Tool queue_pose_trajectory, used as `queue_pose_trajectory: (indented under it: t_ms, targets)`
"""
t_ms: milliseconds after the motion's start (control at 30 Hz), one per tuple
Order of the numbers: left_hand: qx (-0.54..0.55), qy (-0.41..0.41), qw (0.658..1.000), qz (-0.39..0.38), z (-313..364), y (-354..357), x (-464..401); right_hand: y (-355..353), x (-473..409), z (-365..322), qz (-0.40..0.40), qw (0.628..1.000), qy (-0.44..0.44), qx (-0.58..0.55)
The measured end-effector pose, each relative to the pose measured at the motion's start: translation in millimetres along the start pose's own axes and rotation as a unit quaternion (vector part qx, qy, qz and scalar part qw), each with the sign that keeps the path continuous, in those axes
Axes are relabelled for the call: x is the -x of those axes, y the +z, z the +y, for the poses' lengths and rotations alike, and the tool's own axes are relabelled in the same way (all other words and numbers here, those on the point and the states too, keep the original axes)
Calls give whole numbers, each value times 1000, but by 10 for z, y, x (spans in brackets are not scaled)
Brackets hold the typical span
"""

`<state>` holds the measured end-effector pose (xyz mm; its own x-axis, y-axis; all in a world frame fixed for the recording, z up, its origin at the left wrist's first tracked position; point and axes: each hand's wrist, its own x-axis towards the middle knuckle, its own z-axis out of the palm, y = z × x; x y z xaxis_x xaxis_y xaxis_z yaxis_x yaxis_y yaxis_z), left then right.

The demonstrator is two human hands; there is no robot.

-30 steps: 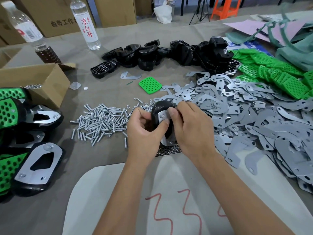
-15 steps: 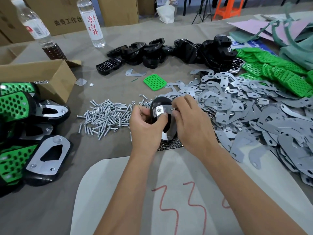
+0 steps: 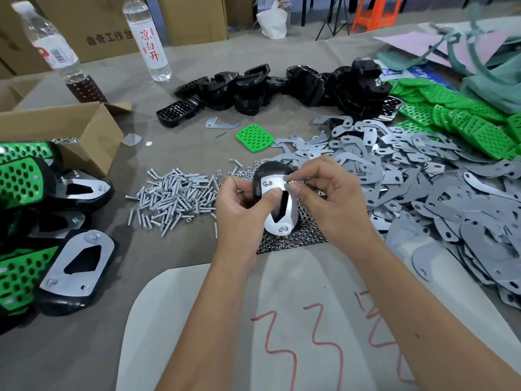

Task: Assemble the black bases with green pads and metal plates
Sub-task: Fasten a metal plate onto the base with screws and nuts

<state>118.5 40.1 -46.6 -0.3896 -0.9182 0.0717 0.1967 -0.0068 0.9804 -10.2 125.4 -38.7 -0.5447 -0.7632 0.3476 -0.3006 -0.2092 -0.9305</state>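
Bright, even light falls from overhead, leaving only soft, short shadows under the forearms and beside the pile of screws (image 3: 174, 197) on the grey surface (image 3: 169, 153). The metal plate (image 3: 277, 204) on the held black base (image 3: 267, 172) throws a pale glare, and the glossy pile of black bases (image 3: 282, 87) shows small highlights. Wide-angle distortion bends the edges. The centre is fairly sharp; the teal bag (image 3: 496, 80) at the far right is smeared and soft.

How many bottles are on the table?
2. One bottle with dark liquid at its bottom stands at the far left behind the cardboard box. A clear bottle with red writing stands just right of it. More may be out of view.
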Motion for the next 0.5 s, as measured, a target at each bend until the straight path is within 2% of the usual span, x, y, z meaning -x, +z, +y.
queue_pose_trajectory:
  t_ms: [267, 367, 500]
  targets:
    - [50, -6, 999, -10, 95, 21, 38, 124, 58, -77, 70, 997, -22, -4]
    - [80, -35, 996, 1, 153, 35, 60, 125, 74, -91, 35, 998, 5, -47]
    - [118, -86, 989, 15, 183, 26, 57, 86, 81, -91, -34, 998, 2, -44]
